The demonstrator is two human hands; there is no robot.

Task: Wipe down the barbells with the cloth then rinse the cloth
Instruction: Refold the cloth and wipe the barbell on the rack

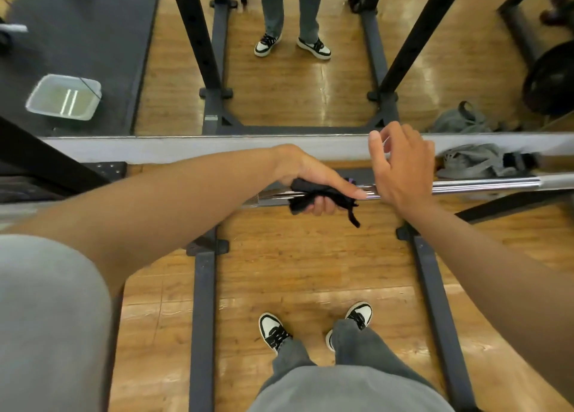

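Where left hand (313, 183) grips cloth (323, 199), barbell (466, 186) hidden, right hand (400, 171) loose

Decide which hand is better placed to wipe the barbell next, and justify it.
Left. The left hand already grips the black cloth wrapped on the barbell; the right hand hovers open, holding nothing.

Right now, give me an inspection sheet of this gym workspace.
Surface: glossy wooden plank floor, dark rack base rails across it.
Job's things: chrome steel barbell; crumpled black cloth wrapped on it.
Clutter: grey bag by the mirror.
Hands: left hand grips the cloth around the bar; right hand open above the bar.
Cables: nothing seen.
Surroundings: wall mirror reflecting a pale rectangular tub of water.
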